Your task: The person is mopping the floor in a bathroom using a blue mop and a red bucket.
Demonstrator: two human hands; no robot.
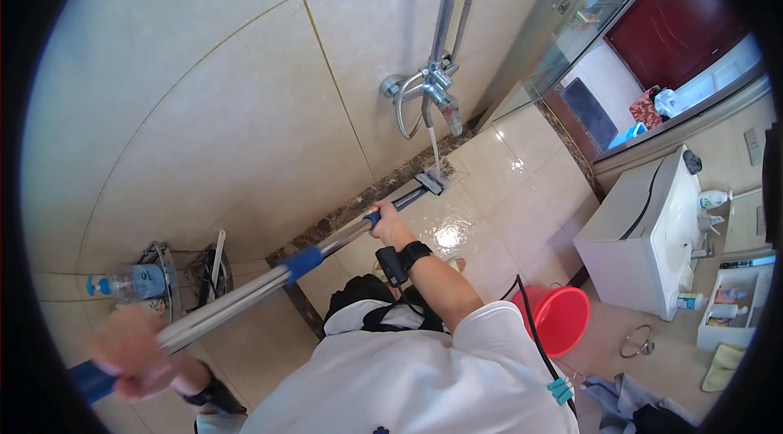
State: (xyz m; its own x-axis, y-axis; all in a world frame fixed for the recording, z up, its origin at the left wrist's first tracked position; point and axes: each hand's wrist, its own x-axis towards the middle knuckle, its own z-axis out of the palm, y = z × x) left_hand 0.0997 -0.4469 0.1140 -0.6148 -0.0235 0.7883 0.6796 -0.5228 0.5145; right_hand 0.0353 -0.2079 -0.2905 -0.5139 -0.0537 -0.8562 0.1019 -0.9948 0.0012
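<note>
A mop [236,301] with a silver pole and blue grips slants across the view from the lower left to the middle. Near its top end my left hand [134,350] is wrapped round the pole, slightly blurred. Lower down, my right hand [390,224] closes round the pole just above the mop head. That mop head [430,183] is held low over the wet floor tiles, by the wall's dark stone edge. A stream of water [434,146] runs from the chrome shower tap [438,91] onto it or right beside it; which, I cannot tell.
At my right stands a red bucket [563,320], near a white washbasin cabinet [624,226]. A metal corner rack [167,271] with a pump bottle [139,281] hangs at the left. A glass door [563,46] and a doorway with a dark mat [589,112] lie far right.
</note>
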